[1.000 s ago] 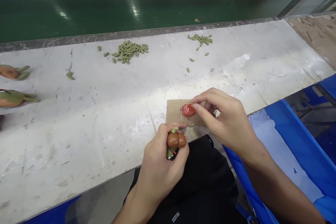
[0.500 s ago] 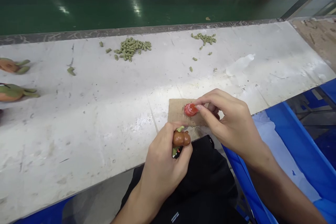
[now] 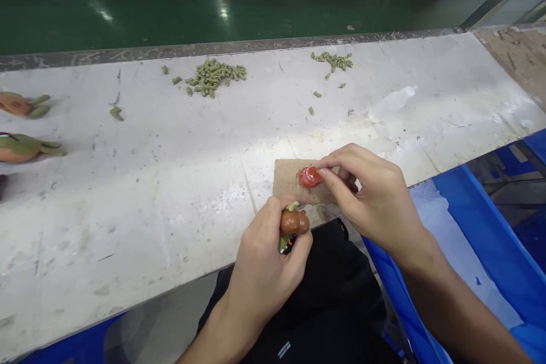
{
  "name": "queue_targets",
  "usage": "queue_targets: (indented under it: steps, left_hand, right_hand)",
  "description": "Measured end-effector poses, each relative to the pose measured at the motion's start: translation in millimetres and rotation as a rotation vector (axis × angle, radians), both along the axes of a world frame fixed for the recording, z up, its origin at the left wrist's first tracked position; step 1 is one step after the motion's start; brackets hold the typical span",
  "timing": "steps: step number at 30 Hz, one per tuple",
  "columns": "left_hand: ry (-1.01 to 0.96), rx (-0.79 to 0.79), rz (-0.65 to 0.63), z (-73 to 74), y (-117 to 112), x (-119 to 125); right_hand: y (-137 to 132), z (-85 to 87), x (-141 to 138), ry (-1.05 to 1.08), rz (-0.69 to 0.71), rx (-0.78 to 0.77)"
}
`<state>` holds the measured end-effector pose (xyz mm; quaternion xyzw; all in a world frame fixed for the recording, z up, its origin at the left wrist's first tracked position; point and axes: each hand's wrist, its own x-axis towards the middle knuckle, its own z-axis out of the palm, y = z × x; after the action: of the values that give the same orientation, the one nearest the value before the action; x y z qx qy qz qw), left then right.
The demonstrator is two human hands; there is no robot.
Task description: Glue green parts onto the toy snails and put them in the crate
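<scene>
Head view: left hand (image 3: pixel 268 253) curls closed round a rounded brown, green-stemmed figure (image 3: pixel 290 222); right hand (image 3: pixel 375 190) pinches a small glossy red piece (image 3: pixel 314 174).

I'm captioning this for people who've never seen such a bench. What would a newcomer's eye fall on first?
Probably the glossy red spot on the brown cardboard, right at the fingertips of the right hand. Next, the shiny brown object with a green tip, held in the left hand just nearer the wearer. Farther back on the pale worktop, a heap of small green pieces stands out.
</scene>
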<state>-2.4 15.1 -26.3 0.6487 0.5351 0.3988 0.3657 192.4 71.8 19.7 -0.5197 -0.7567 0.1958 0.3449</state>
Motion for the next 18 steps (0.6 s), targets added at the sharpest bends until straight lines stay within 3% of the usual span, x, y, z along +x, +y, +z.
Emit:
queue_targets:
  steps: [10, 18]
  left_hand:
    - [-0.031, -0.023, -0.015, 1.0, 0, -3]
    - [-0.352, -0.245, -0.054, 8.4, -8, -25]
  right_hand:
    - [-7, -1.4, -2, 0.054, 0.013, -0.004]
    - [-19, -5.5, -3, 0.306, -0.180, -0.122]
